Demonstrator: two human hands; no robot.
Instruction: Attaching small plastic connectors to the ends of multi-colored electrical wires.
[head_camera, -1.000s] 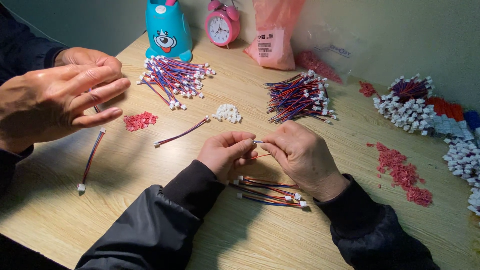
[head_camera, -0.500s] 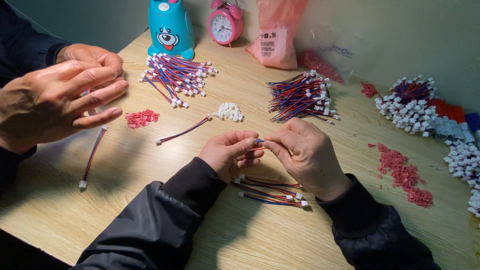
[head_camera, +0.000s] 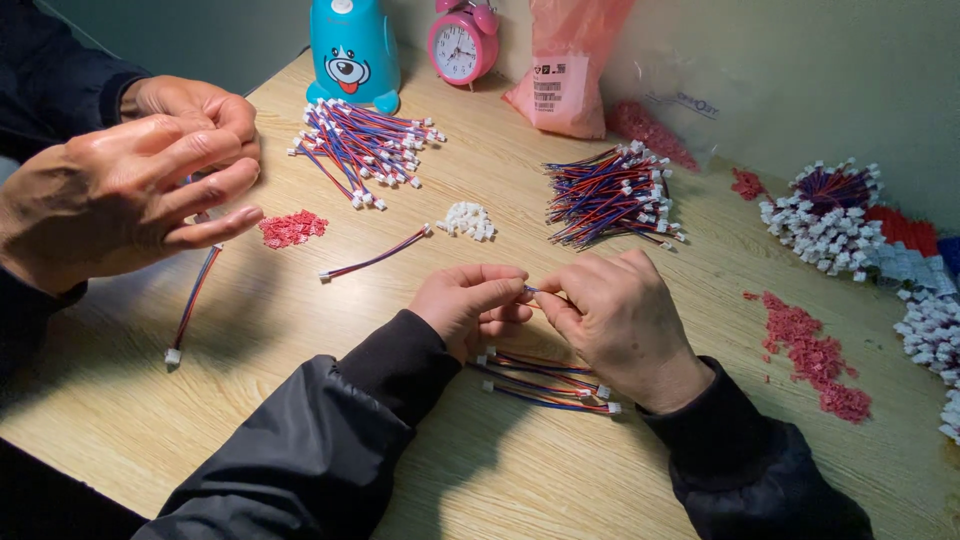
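From the head camera I look down on my two hands, met at the middle of the frame. My left hand (head_camera: 470, 305) and right hand (head_camera: 615, 320) pinch the two ends of a short wire lead (head_camera: 533, 291) between thumb and fingertips, both closed narrowly on it; only a sliver of the lead shows in the gap between them. I judge the tight, close pinch is there to steady so small a piece. Just below, at 6 o'clock from my hands, lies a small batch of finished leads (head_camera: 550, 380), kept within easy reach.

At 9 o'clock a co-worker's hands (head_camera: 130, 190) work on another lead whose tail hangs to the table (head_camera: 300, 420). A loose single lead (head_camera: 375, 255) lies at 11 o'clock, with a red connector pile (head_camera: 292, 228) and a white connector pile (head_camera: 468, 221) near it.

The table is pale wood. Farther off are two wire bundles (head_camera: 365, 150), (head_camera: 612, 195), a blue toy figure (head_camera: 350, 55), a pink alarm clock (head_camera: 462, 45) and a pink plastic bag (head_camera: 570, 70) against a grey-green wall. At 3 o'clock sit heaps of white-tipped leads (head_camera: 825, 215) and red scatter (head_camera: 815, 350).
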